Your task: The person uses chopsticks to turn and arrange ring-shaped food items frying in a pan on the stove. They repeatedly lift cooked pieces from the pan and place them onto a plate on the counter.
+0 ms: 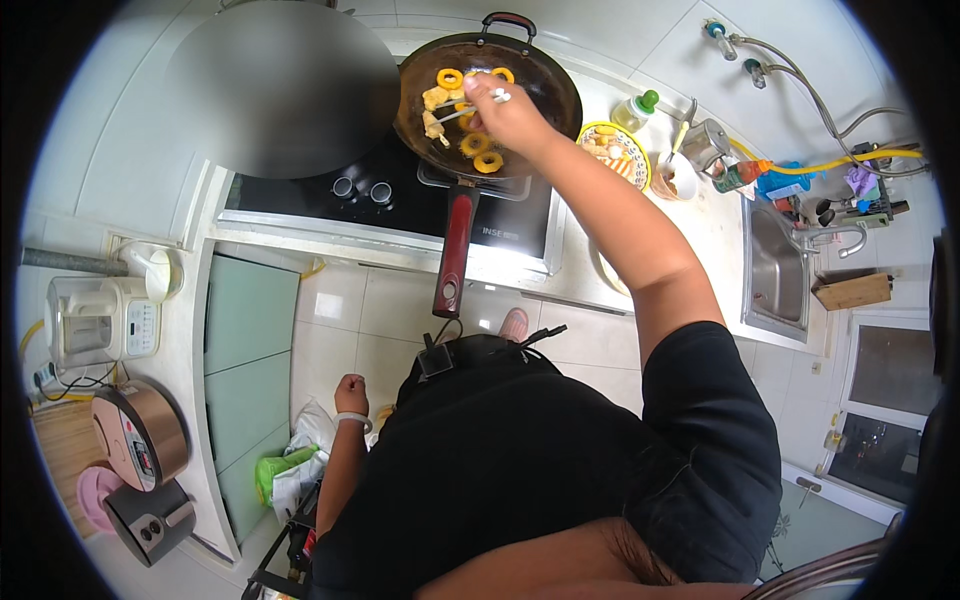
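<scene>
My right hand (504, 114) reaches over a dark wok (551, 82) and grips a pair of pale chopsticks (454, 113). Their tips meet a pale fried piece (433, 124) that seems to have a short stick at its lower end. Another light piece (435, 97) lies just above it. Several yellow rings sit in the wok, one ring (488, 162) near the front; others are partly covered by my hand. The wok's red handle (455, 251) points towards me, untouched. My left hand (351, 394) hangs low beside my body, fingers curled, with nothing visible in it.
The wok stands on a black gas stove (300, 196). Right of it are a patterned plate of food (643, 150), a green-topped bottle (634, 111), a bowl (675, 180) and a steel sink (776, 259). A rice cooker (142, 435) occupies the left counter. A grey blur hides the upper left.
</scene>
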A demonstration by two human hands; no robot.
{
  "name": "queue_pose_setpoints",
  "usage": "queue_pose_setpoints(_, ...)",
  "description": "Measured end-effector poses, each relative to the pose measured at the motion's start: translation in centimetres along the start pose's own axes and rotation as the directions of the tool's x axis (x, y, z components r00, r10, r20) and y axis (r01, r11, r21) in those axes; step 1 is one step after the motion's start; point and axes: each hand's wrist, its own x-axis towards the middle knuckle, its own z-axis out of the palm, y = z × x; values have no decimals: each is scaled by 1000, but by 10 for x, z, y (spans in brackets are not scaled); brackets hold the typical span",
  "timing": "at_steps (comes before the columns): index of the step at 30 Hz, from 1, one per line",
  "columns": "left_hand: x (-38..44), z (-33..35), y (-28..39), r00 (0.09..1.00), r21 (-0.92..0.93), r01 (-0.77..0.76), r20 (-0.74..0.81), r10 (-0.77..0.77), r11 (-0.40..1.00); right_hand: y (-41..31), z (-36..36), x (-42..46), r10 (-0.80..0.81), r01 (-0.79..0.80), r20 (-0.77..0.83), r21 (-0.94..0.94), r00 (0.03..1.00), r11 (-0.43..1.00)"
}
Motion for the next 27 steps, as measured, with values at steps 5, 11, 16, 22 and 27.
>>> queue_pose_setpoints(5, -1, -2, 8, 1000, 34, -3, -6, 4, 999, 0, 11, -8, -270, 282, 82, -262, 959, 923)
queue_pose_setpoints(11, -6, -3, 0, 1000, 7, 28, -7, -28, 1000, -2, 11, -13, -378, 385, 85, -328, 922, 863)
queue_pose_setpoints(16, -4, -2, 3, 1000, 29, 14, 13, -14, 999, 11, 10, -11, -356, 464, 298, -534, 886, 707)
queue_pose_setpoints(22, 0, -1, 0, 1000, 31, 17, 0, -17, 999, 19, -12, 3, 301, -236, -269, 248, 915, 940)
queue_pose_setpoints(27, -2, -2, -5, 999, 66, 39, 10, -40, 997, 11, -15, -3, 190, -130, -323, 199, 927, 971)
